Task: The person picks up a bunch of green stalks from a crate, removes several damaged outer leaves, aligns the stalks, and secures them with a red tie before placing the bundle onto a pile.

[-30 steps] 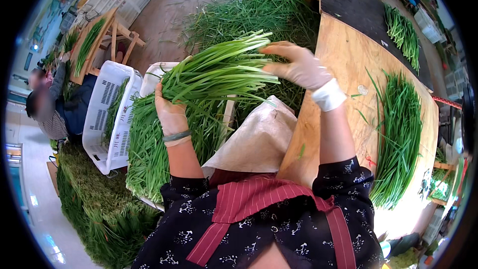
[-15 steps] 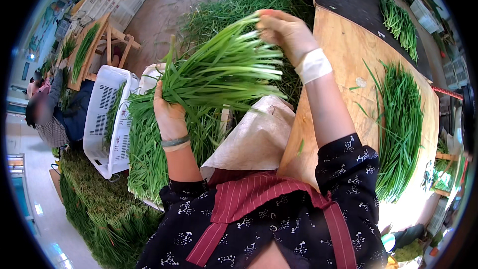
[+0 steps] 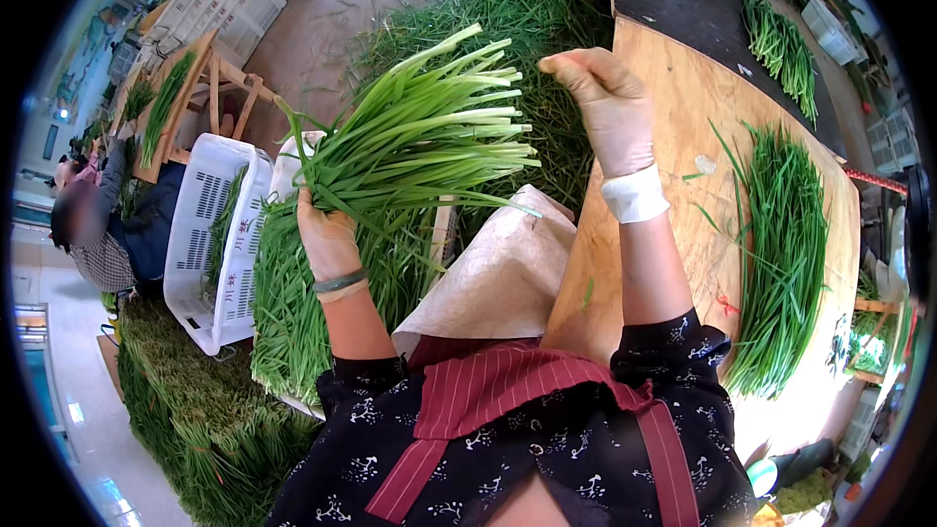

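My left hand, in a thin glove, is closed around a fanned bunch of garlic chives. Their pale cut ends point right and the leaves droop over my wrist side. To the right of those ends, apart from them, my right hand is raised with thumb and fingers pinched together. Whether anything sits in that pinch is too small to make out; an orange tint shows at the fingertips. Below my left hand lies a big heap of loose chives beside a white cloth across my lap.
On the wooden table to my right lies a long pile of chives and a small red tie. A white crate stands at left, near bundled chives. Loose leaves pile on the floor ahead. Another person works at far left.
My right hand has come away from the stalk ends, moving right and toward me. The bunch in my left hand has shifted slightly left, its pale ends now unobstructed.
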`<state>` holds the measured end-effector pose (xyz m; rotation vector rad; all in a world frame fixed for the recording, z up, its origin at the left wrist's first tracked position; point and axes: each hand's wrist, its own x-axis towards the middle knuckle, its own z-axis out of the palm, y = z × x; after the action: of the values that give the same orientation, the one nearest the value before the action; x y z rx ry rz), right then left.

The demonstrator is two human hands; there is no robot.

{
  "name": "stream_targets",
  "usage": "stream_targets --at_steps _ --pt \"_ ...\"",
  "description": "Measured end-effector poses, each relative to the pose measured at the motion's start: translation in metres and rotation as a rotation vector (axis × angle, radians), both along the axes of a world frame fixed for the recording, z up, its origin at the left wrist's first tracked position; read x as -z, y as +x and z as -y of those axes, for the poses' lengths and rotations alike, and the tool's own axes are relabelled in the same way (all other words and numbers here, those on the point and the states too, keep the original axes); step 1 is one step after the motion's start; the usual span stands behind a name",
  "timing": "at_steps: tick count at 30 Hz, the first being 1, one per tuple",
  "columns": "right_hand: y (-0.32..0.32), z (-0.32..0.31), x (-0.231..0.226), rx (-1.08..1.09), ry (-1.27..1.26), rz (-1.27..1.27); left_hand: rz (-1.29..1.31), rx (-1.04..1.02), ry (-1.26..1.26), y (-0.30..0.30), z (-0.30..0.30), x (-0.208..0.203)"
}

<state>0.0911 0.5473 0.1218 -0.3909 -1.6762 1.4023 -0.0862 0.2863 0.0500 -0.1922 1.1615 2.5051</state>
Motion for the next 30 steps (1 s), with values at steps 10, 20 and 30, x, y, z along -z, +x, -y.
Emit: stream_targets --at_steps 10,20,30 --pt "-0.040 0.014 0.006 -0.128 0.475 0.146 0.053 0.003 0.018 -0.009 0.001 0.001" --pt "-0.021 0.017 -0.001 -0.280 -0.016 -0.022 0.080 -0.007 0.041 -0.015 0.009 0.006" --pt "-0.007 0.013 -0.021 -0.464 -0.272 0.221 -0.007 0.035 0.021 -0.009 0.002 0.008"
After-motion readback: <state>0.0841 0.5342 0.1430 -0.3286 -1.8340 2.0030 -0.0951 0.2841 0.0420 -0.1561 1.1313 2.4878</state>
